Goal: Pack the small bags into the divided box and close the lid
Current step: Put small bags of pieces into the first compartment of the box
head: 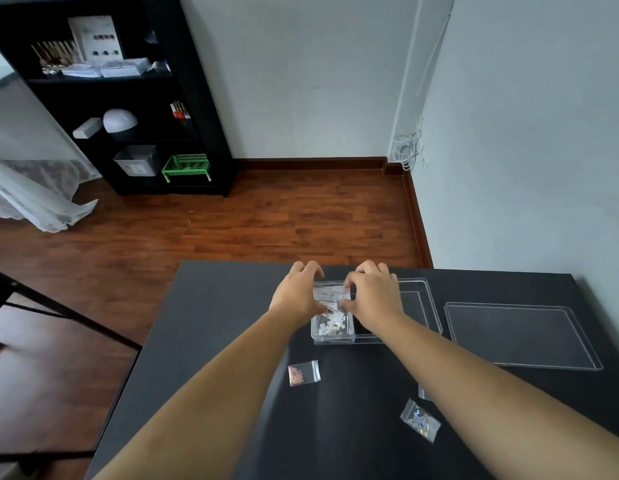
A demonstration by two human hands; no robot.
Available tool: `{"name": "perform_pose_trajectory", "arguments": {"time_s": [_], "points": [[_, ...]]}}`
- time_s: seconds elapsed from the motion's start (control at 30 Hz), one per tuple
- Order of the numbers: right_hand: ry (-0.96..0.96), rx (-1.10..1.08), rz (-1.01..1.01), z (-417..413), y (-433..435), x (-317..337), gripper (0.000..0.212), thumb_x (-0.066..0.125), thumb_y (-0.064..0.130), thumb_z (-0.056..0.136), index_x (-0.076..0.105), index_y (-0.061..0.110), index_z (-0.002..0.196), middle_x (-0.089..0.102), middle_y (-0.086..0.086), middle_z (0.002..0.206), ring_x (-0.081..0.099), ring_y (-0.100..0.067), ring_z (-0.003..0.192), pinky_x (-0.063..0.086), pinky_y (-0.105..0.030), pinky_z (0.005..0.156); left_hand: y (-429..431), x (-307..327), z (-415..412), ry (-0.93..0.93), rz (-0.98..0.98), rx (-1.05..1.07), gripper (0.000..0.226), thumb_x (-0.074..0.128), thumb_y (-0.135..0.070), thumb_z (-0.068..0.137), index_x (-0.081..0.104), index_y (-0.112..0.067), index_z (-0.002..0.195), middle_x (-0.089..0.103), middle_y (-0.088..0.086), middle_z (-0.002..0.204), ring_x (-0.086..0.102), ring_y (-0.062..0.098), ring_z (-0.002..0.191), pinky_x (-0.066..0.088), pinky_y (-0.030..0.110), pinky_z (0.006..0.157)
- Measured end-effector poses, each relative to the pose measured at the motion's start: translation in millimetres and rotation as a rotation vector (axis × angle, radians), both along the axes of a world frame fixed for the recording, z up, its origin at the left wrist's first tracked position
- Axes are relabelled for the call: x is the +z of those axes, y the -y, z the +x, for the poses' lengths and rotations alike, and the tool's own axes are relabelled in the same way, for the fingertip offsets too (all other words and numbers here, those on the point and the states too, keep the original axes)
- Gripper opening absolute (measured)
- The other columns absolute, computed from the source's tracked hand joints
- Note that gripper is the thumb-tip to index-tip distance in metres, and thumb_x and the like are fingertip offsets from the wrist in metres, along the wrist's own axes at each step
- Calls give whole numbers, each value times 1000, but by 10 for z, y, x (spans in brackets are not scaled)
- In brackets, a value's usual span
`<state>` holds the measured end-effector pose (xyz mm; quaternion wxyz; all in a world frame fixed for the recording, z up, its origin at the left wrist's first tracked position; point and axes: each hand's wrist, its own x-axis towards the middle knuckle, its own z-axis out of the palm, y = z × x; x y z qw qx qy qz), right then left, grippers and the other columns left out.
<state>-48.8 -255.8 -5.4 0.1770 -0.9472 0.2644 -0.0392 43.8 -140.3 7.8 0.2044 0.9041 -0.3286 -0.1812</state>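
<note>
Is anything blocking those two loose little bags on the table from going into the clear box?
Nothing visible does. The pink bag and the glittery bag lie on bare table, the clear box stands open, and its lid lies apart, to the right.

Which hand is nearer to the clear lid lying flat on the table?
Right. The right hand is over the box, on the side toward the lid; the left hand is at the box's far-left end.

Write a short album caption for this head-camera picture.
Both hands, left hand and right hand, tuck small bags into a clear divided box; its lid lies alongside.
</note>
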Motion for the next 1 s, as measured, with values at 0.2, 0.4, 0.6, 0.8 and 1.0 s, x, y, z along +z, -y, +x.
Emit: {"name": "perform_pose_trajectory", "arguments": {"time_s": [0.2,0.4,0.6,0.8,1.0], "points": [[82,50,-96,-55,-30,70,40,77,36,71,55,23,102,54,3,111,45,-20,104,34,-34,90,-45,-17,-72,98,-14,28,62,84,-27,65,41,-19,108,47,0,114,50,20,99,48,33,75],[-93,175,-38,-154,-5,107,36,71,45,74,66,31,107,35,0,148,26,-24,135,24,-44,106,-214,-32,-105,300,71,-118,34,76,-42,68,60,-28,95,26,2,152,15,22,141,17,41,112],[-320,143,14,-44,-83,95,45,75,39,74,62,34,117,2,-6,161,-1,-33,146,12,-50,116,-52,-96,-142,320,269,-182,43,73,-41,74,59,-32,114,1,6,159,-12,23,144,3,46,118],[-348,128,59,-15,-120,70,39,70,34,79,60,30,117,2,-8,161,-2,-33,146,11,-51,117,-25,-149,-133,244,330,-151,43,73,-45,74,61,-35,113,3,6,159,-11,24,144,2,47,117],[-90,141,150,-156,-51,170,33,70,28,81,64,26,112,24,-5,156,13,-26,145,18,-49,115,-188,25,-153,144,83,-88,31,75,-35,74,64,-29,103,33,3,150,20,21,141,19,42,113]]}}
